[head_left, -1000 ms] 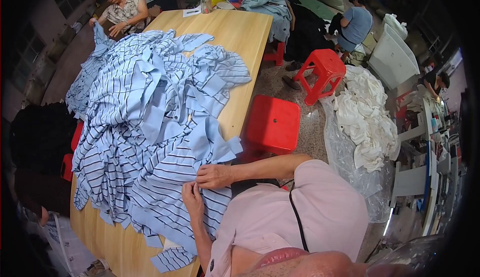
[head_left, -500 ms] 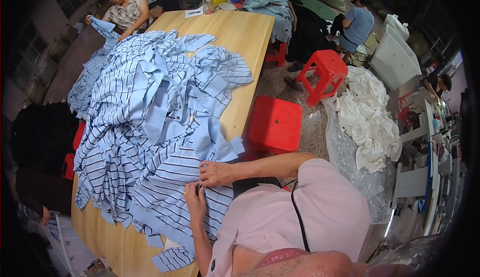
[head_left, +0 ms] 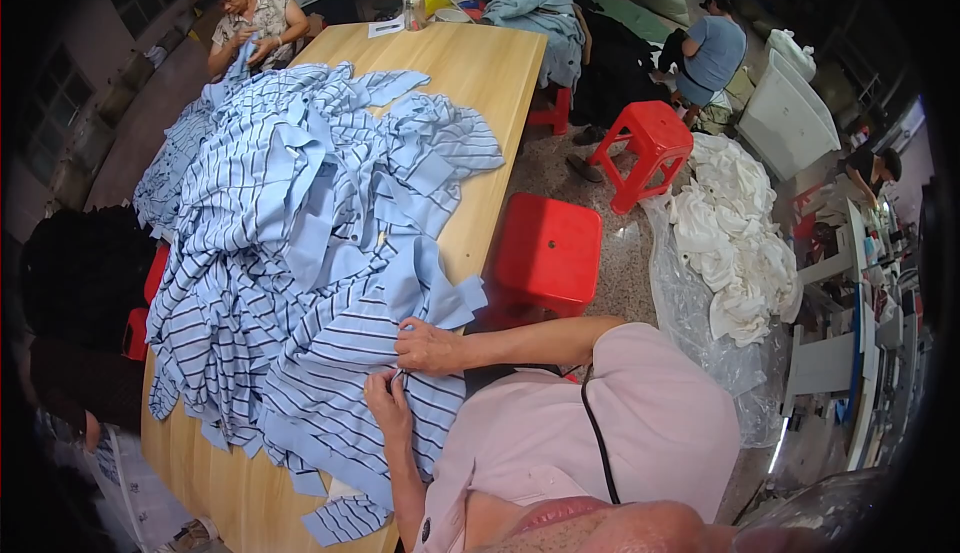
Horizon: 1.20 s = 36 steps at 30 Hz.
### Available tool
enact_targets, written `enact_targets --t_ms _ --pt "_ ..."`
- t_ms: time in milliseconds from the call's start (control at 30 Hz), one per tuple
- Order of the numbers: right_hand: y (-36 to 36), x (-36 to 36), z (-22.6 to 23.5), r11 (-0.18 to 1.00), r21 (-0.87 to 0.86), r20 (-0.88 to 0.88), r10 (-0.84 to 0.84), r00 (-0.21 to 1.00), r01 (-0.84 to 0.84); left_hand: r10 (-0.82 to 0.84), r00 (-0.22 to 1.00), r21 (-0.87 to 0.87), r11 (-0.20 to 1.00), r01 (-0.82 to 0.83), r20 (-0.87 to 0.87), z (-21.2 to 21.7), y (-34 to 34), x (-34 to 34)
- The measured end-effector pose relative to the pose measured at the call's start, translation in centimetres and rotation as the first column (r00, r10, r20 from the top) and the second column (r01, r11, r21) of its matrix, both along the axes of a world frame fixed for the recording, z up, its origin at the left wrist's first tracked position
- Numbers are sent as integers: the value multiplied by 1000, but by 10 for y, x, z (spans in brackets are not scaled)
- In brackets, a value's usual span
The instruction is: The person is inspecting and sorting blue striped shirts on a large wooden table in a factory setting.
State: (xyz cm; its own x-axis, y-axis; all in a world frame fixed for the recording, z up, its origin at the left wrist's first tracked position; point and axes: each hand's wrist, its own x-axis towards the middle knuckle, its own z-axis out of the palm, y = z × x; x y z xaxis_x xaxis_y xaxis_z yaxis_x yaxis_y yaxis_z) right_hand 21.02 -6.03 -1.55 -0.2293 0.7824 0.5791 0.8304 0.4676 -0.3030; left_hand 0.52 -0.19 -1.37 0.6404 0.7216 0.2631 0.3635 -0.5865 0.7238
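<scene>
At the frame's lower centre, the left hand (head_left: 389,403) and right hand (head_left: 428,346) pinch a striped shirt (head_left: 335,341) on the desk (head_left: 470,65), fingers narrow; its handling seems unfinished, the heap's (head_left: 250,158) progress unclear.

Striped cloth (head_left: 330,338): brightly, evenly lit
Red stool (head_left: 548,258): seat partly shadowed
Plastic sheet (head_left: 685,318): small glints
Left wall (head_left: 98,28): dim
Outer rim: black, edges bent
</scene>
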Motion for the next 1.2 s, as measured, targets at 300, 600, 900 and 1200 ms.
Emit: enact_targets --t_ms 300,600,900,1200 --pt "-4 -18 -1 993 82 -35 -82 996 85 194 971 245 957 -156 -141 8 -21 16" --pt "-23 11 12 994 67 -35 -87 996 89 83 982 426 905 -4 -167 26 -23 7" --pt "-21 26 12 968 -130 -95 -227 969 214 57 942 278 960 40 -330 33 -12 37" --pt "-38 38 9 996 -86 -112 3 994 -13 77 977 347 938 -4 -197 17 -14 59"
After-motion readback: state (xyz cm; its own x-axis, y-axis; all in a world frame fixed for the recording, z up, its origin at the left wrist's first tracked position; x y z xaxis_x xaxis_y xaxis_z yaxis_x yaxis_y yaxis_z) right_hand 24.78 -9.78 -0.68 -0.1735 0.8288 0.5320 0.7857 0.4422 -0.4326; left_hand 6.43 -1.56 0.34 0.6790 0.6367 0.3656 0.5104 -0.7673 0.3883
